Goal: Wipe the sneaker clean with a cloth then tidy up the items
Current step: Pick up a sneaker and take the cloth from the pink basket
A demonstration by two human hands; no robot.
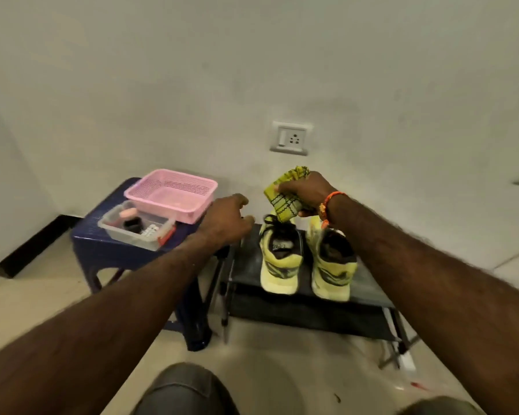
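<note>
— Two yellow-green mesh sneakers, side by side on the dark fabric shoe rack [252,265]: which are you working on?

— I judge the left sneaker [280,259], since my left hand [226,218] is reaching toward its black laces while the right sneaker [331,265] sits just beside it, under my right wrist. Both stand upright with heels toward me, which leaves the toes and tongues facing away, so I'd likely need to lift one to wipe it properly.

— And the cloth?

— The folded yellow cloth with black check lines [285,196] is up in my right hand [306,193], above the sneakers and not touching either. My right grip is clamped on it, fingers curled round the fold and thumb on the front face; bunching it this way gives me a firm pad to wipe with.

— Is your left grip on anything?

— No. The fingers are loosely bent, holding nothing, hovering just beside the left sneaker's toe end. The picture is a bit blurred there, so I can't say whether a fingertip brushes the rack's edge.

— Where will things go afterwards?

— Probably onto the blue plastic stool [102,244] serving as my worktop on the left. It carries a pink perforated plastic basket [171,190] and, touching its front, a clear plastic tub [138,227] of small items.
</note>
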